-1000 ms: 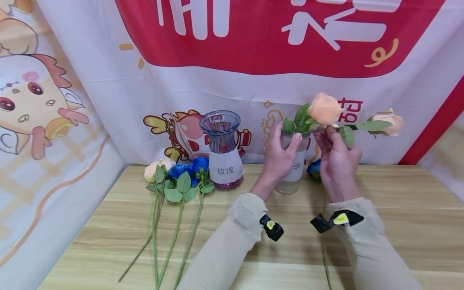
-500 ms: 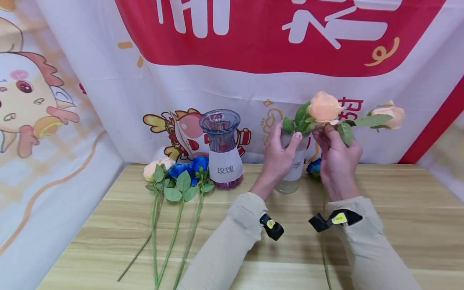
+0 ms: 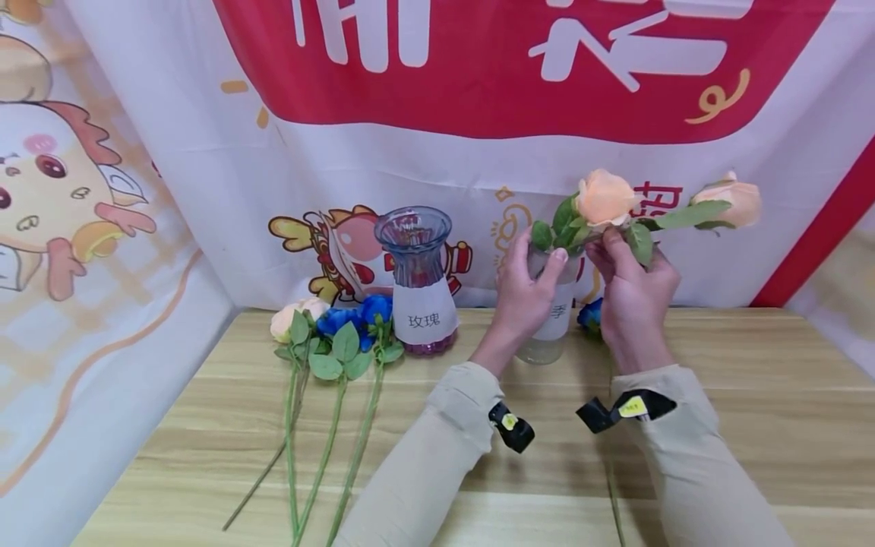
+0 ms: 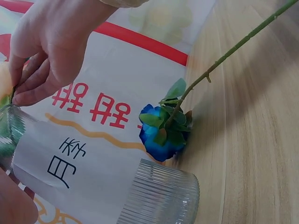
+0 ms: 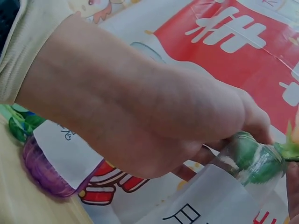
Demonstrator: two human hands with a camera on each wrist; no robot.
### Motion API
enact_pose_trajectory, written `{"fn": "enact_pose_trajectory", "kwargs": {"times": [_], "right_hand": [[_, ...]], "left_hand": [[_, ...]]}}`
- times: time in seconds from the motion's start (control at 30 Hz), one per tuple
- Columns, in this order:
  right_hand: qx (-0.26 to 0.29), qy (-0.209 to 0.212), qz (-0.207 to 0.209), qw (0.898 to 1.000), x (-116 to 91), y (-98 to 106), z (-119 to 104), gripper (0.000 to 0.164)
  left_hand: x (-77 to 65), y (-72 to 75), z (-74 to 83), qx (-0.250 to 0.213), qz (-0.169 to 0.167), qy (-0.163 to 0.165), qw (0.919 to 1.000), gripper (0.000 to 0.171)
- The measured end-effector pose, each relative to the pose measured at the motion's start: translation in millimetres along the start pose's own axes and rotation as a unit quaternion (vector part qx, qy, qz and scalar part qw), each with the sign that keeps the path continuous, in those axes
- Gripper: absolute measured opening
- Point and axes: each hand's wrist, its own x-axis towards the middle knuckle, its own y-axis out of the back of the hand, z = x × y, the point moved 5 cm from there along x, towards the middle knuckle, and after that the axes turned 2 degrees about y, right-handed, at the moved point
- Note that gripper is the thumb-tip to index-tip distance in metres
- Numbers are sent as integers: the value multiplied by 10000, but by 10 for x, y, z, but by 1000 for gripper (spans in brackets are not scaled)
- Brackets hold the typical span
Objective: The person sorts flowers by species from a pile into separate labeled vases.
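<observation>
My left hand [image 3: 522, 292] grips a clear glass vase [image 3: 542, 352] near its top, fingers and thumb around the glass. The vase wears a white paper label [image 4: 44, 158] with dark characters. A peach rose [image 3: 604, 197] stands over its mouth, and green leaves [image 5: 254, 161] show inside the glass in the right wrist view. My right hand [image 3: 636, 296] pinches a stem right at the vase mouth, close under this bloom. A second peach rose [image 3: 731, 201] sticks out to the right beyond the right hand, a long leaf below it.
A blue-and-purple glass vase [image 3: 424, 311] with a white label stands left of the clear one. Beside it lie long-stemmed flowers, pale peach [image 3: 297, 319] and blue [image 3: 342, 325]. Another blue flower [image 4: 163, 135] lies behind the right hand. A printed cloth [image 3: 410, 159] hangs behind the table.
My right hand has shifted slightly left and up toward the vase mouth, and both peach blooms have moved a little with it. The left hand keeps its grip on the vase.
</observation>
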Motion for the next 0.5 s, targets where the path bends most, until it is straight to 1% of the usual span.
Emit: {"fn": "enact_pose_trajectory", "kwargs": {"times": [0.07,0.17,0.3,0.37,0.5], "right_hand": [[-266,1,7,9996,-6,-13,32,33],[-503,-83,45,9987,-21,-17,86,25],[-504,-197,96,9985,-24,-4,119,15],[-524,-275,67,9982,-31,-5,124,16],[-570,-536,-68,9969,-61,-23,140,28]], "left_hand": [[3,2,1,8,41,-34,10000,60],[9,-7,-2,61,105,-108,9999,59],[9,-36,-12,82,102,-104,9999,58],[1,-33,-16,47,78,-58,9999,59],[-5,8,-5,27,86,-82,9999,60]]}}
